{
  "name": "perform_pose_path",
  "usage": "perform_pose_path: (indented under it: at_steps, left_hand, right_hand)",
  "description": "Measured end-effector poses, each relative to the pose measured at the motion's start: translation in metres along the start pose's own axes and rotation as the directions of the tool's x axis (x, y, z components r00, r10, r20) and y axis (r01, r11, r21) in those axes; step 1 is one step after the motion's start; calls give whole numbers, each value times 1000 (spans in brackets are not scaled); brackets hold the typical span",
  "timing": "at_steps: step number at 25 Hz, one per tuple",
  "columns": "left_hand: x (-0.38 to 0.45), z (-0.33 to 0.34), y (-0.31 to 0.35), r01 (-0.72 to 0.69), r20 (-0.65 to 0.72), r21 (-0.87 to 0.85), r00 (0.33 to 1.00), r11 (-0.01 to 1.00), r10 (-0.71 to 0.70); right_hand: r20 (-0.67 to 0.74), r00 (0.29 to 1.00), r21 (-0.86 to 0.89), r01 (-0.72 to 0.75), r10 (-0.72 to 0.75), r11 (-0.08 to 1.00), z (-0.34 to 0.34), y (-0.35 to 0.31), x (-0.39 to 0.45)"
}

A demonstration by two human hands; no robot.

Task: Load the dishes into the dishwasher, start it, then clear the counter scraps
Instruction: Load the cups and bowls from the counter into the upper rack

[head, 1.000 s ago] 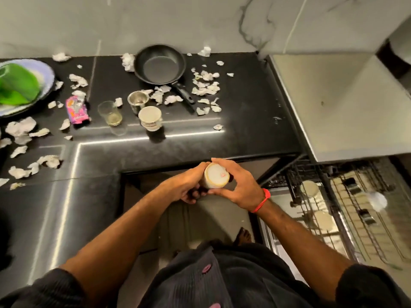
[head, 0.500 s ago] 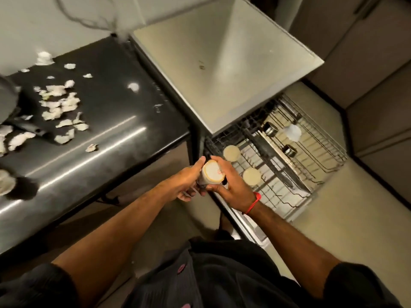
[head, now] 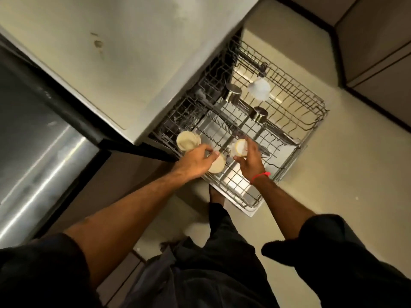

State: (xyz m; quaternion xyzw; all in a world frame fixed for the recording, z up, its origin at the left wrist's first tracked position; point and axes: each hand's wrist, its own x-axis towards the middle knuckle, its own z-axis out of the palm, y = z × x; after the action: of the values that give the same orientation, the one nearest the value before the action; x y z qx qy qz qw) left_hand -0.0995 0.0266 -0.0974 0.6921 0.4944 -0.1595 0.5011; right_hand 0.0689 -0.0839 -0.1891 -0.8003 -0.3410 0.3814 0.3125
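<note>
Right hand [head: 250, 160] grasping a small cream cup [head: 239, 147] over the pulled-out dishwasher rack [head: 311, 121], left hand [head: 196, 161] fingers curled onto an upturned cup [head: 216, 166] just beside, another upturned cup [head: 188, 140] beyond its fingertips.

There is one view, from a wide-angle camera worn on the person's head. It looks steeply down and slightly forward, so the person's own dark clothing fills the bottom edge and both forearms reach up into the middle of the frame. The pulled-out dishwasher rack [head: 255, 138] sits just right of centre, close below the camera (near enough that single wires show). The dark desk [head: 37, 130] runs off the left edge, the pale floor [head: 333, 174] lies to the right, and straight lines bend toward the borders.
</note>
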Motion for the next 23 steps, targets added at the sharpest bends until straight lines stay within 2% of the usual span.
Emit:
perform_pose_path:
  at_steps: [3, 5, 8, 17, 23]
  left_hand:
    - [22, 12, 13, -35, 10, 29, 999, 999, 35]
    - [31, 17, 16, -38, 17, 50, 999, 998, 37]
    - [39, 19, 17, -16, 28, 41, 999, 999, 15]
    - [48, 23, 25, 17, 34, 53, 999, 998, -19]
    - [49, 30, 27, 27, 25, 51, 999, 998, -29]
  right_hand:
    - [-19, 986, 27, -168, 168, 985, 7, 29, 28]
    - [-35, 980, -26, -195, 194, 980, 13, 48, 38]
    - [-52, 971, 17, -232, 232, 973, 19, 68, 46]
    - [-161, 966, 48, -196, 201, 979, 24, 87, 45]
    - [-135, 976, -125, -189, 172, 974, 24, 96, 50]
